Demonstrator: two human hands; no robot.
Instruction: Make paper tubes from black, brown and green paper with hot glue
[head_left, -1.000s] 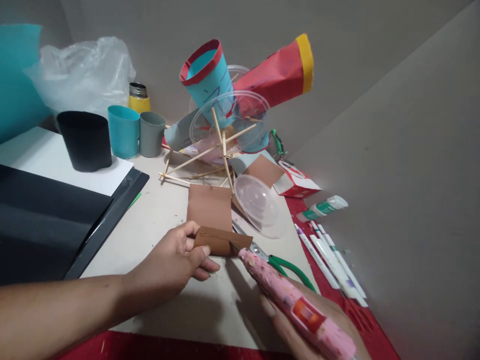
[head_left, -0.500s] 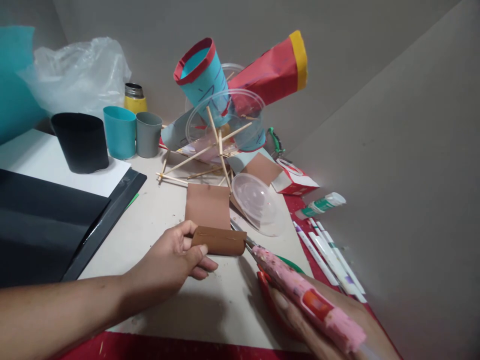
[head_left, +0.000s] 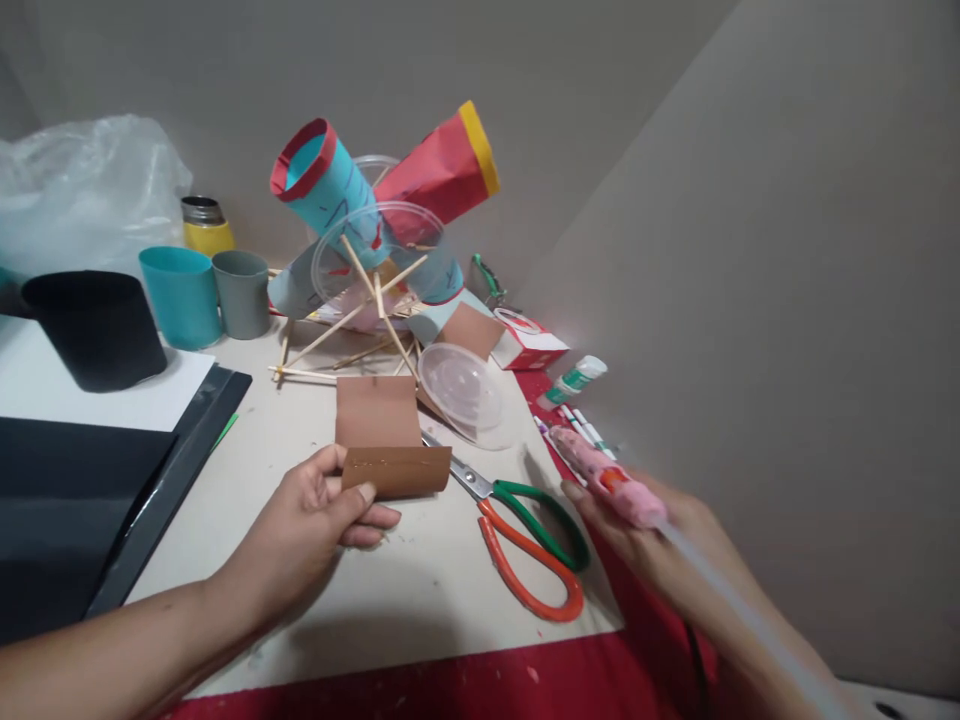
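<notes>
Pink tool: shifted toward the worktop's right edge, your right hand curled round it. Brown roll: pinched in your left hand, inward of the front edge.

Scissors right of curled paper, lid behind.

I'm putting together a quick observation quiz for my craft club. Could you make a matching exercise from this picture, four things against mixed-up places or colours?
Things:
1. Scissors
2. Curled brown paper
3. Pink glue gun
4. Black cup

Places or colours:
A. Held in the right hand
B. Standing on the white sheet
C. Silver, green and orange
D. Held in the left hand

Pairs: 1-C, 2-D, 3-A, 4-B
</notes>
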